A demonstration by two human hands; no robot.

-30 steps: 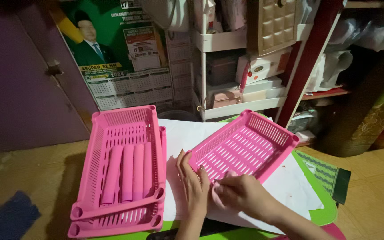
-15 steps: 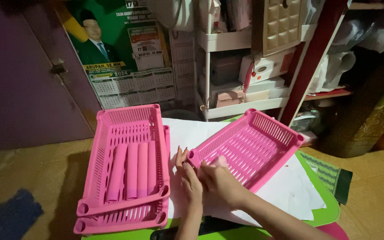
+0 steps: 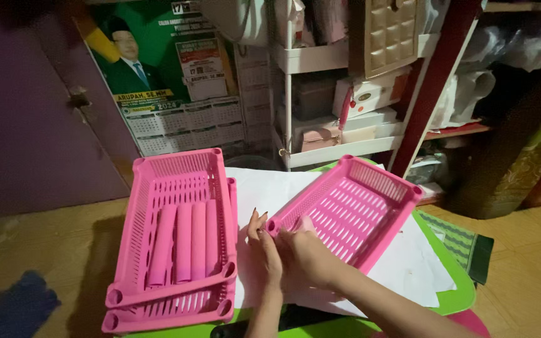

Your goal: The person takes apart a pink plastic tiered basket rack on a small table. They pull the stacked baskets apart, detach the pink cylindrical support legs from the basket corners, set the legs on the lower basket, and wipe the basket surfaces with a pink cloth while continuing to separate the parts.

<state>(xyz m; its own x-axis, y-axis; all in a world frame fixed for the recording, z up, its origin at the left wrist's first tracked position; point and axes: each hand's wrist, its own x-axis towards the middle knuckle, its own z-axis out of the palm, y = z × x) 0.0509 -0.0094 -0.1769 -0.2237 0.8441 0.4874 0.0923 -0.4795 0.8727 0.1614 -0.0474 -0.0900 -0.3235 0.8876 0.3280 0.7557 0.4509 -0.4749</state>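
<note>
A pink slotted plastic tray [image 3: 352, 206] lies tilted on white paper [image 3: 270, 188] over a green table. My right hand [image 3: 308, 253] grips the tray's near left corner, fingers curled over the rim. My left hand [image 3: 263, 247] rests beside that same corner, fingers together and touching the tray's edge. To the left stand two stacked pink trays [image 3: 176, 244], the top one holding several pink tubes [image 3: 186, 241] laid side by side.
A white shelf rack [image 3: 339, 94] with boxes stands behind the table. A wall calendar poster [image 3: 176, 94] hangs at the back left, by a purple door [image 3: 26, 125]. A red post [image 3: 430, 94] rises right of the rack. A dark green-edged pad [image 3: 471, 247] lies at the right.
My right hand has slid left along the tray's near edge to its left corner, beside my left hand. The tray has shifted slightly. The stacked trays stay put.
</note>
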